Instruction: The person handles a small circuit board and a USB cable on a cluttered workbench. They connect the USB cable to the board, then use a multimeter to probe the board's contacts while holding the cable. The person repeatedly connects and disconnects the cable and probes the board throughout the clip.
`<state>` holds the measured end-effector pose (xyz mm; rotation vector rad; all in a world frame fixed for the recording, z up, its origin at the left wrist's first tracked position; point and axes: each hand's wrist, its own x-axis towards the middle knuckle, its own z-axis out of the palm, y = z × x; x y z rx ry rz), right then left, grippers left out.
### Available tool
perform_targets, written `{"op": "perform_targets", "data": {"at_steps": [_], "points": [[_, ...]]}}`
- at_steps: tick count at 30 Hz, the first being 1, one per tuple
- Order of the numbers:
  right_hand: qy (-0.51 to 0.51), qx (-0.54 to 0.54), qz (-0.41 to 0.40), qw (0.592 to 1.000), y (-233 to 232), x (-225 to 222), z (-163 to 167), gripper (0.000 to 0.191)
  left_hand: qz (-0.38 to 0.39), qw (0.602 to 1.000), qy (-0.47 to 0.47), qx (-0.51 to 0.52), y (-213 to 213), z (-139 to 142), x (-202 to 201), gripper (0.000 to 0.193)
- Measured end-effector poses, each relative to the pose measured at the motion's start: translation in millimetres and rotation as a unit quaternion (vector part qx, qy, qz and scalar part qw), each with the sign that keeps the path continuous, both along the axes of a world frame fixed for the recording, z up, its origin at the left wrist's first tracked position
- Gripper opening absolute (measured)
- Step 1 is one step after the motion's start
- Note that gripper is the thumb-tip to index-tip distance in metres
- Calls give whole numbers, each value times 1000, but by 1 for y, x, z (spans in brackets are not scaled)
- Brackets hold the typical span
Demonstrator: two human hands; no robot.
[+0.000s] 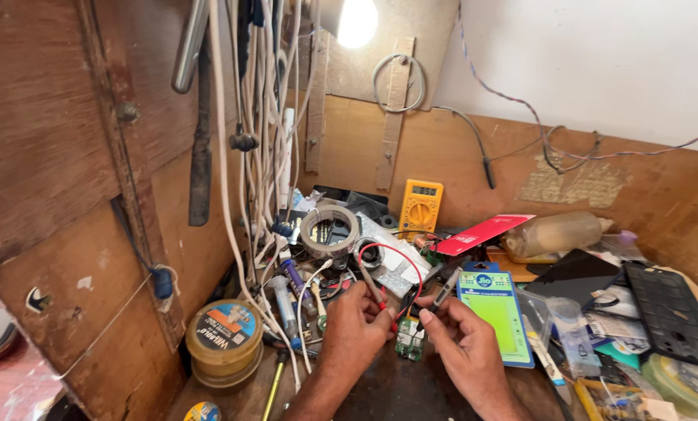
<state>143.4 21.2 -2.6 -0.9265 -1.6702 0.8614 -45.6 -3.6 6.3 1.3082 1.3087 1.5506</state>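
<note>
The board (409, 338), small, green and studded with parts, sits low on the tabletop (380, 390) between my hands. My left hand (354, 327) pinches the red probe (374, 290), grip closed tight on its thin shaft, tip down near the board's top edge. My right hand (462, 343) has its grip closed on the black probe (445, 290), angled in from the other side; I can't tell whether either tip is touching metal.

Risk from here, as I judge it: the points are slim and hard, the board light and loose, so a small slip could bridge two contacts or skate the board away. The red lead (399, 257) loops up springy and could tug my left probe off.

Behind, the yellow meter (420, 207) stands against the plywood wall. A glossy tape roll (329, 230) lies left of it, a round tin (224, 343) farther left, a flat green card (495, 312) just right of my hand.
</note>
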Motion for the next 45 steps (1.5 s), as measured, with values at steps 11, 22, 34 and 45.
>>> {"op": "perform_targets", "data": {"at_steps": [11, 22, 34, 45], "points": [[-85, -14, 3, 996, 3, -4, -3, 21, 16, 999, 34, 7, 0, 1, -1, 19], [-98, 18, -4, 995, 2, -7, -1, 22, 12, 999, 39, -6, -4, 7, -1, 17], [-84, -16, 3, 996, 5, -5, -3, 19, 14, 998, 58, -8, -5, 8, -1, 17], [-70, -26, 15, 997, 6, -4, -4, 20, 9, 1000, 29, 0, -4, 4, 1, 17]]}}
